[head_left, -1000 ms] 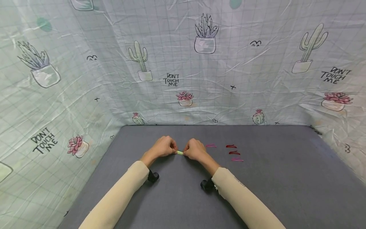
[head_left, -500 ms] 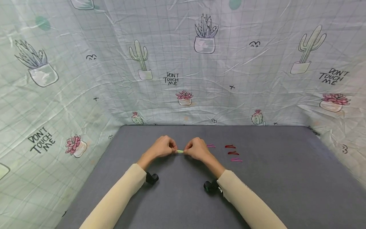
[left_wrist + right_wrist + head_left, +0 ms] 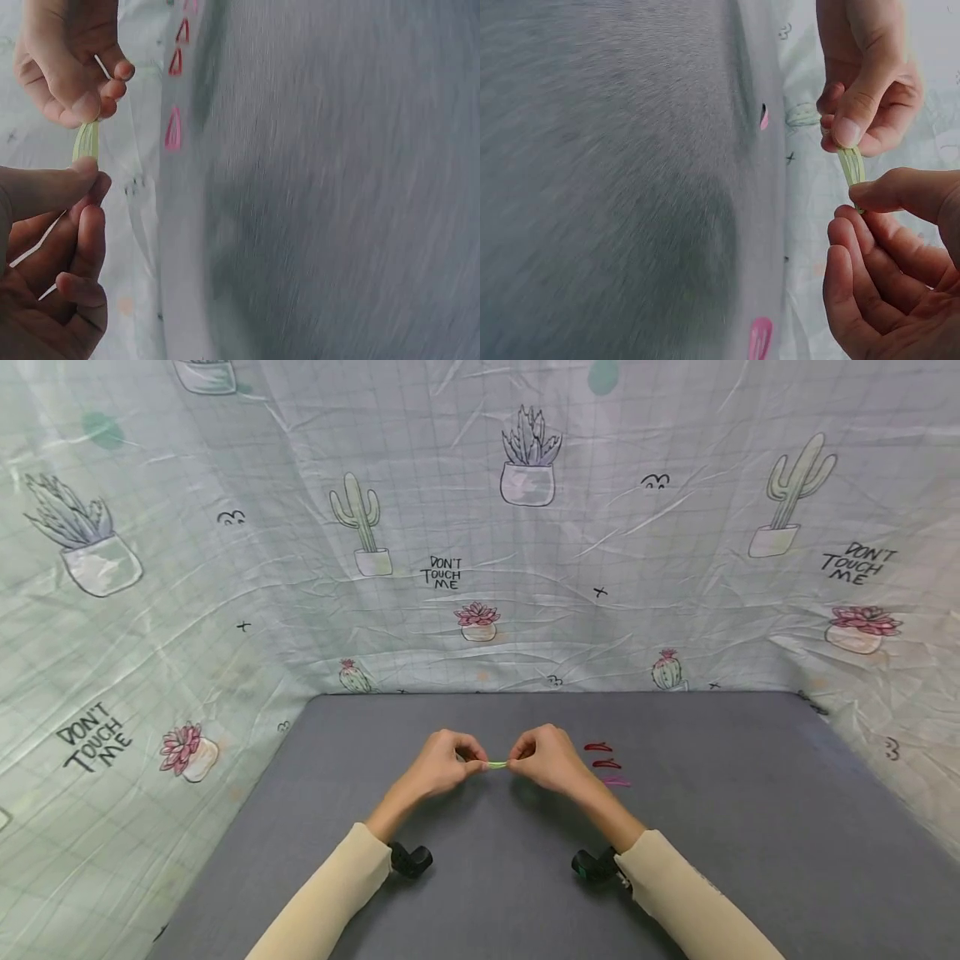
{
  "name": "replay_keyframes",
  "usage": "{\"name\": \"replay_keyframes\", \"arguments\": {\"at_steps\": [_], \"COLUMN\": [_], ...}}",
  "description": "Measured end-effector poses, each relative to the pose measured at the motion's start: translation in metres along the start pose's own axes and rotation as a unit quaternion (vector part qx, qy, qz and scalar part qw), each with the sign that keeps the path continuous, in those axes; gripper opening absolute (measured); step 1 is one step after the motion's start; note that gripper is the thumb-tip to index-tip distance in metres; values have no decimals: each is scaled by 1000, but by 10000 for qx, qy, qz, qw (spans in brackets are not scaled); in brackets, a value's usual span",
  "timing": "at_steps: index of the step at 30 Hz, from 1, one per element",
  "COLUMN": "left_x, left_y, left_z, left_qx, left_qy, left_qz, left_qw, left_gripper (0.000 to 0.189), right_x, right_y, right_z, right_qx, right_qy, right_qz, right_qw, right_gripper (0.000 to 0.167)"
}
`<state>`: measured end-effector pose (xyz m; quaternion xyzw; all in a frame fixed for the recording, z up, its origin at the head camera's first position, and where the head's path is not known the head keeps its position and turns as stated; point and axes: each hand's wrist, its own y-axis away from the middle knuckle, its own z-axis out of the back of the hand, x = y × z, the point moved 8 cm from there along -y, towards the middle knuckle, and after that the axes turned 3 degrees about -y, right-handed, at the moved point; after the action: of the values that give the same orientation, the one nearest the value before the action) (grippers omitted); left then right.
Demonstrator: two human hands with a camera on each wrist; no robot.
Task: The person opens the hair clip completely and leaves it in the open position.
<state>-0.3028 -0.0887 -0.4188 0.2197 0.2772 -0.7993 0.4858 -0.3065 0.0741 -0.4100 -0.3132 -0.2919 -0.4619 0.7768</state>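
Left hand (image 3: 442,764) pinches one end of a single green clip (image 3: 88,141); right hand (image 3: 553,760) pinches the opposite end, thumb against fingers on each side. Hands a little apart, only the clip bridging them. It appears lifted off the tabletop (image 3: 750,860), in front of the person. A hold at both ends probably steadies so slight a piece and leaves its middle exposed.

Count on the tabletop, to the right: two red clips (image 3: 607,764); one pink clip (image 3: 617,782) nearer the person; a second pink clip (image 3: 173,130), apparently hidden behind the right hand in the head view. These four lie near one another with gaps between, perhaps so each can be taken singly. Right wrist view adds one small pink-and-black item (image 3: 764,118) by the far edge; cannot tell what. One printed sheet (image 3: 675,552) behind.
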Motion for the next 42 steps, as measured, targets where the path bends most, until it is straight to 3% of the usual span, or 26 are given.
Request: {"name": "replay_keyframes", "arguments": {"at_steps": [9,17,25,34,42], "left_x": [-25,-50,-57,-55,-55], "left_y": [7,13,16,20,26], "left_z": [-19,-32,-40,-46,-43], "left_qx": [-196,-108,-81,-266,-575], "left_qy": [627,826,1161,1561,1660], "left_qz": [-130,-643,-787,-700,-759], "left_qw": [9978,9945,9901,9849,9815], "left_gripper": [2,5,4,8,9], "right_x": [-8,-10,-15,-19,-15], "right_y": [32,58,73,80,84], "right_z": [20,38,41,43,40], "right_qx": [-88,-179,19,-204,-404], "right_qy": [-49,-94,-12,-171,-169], "right_qz": [71,222,461,797,1253], "right_qw": [9999,9995,9989,9965,9912], "right_gripper": [8,4,5,6,11]}}
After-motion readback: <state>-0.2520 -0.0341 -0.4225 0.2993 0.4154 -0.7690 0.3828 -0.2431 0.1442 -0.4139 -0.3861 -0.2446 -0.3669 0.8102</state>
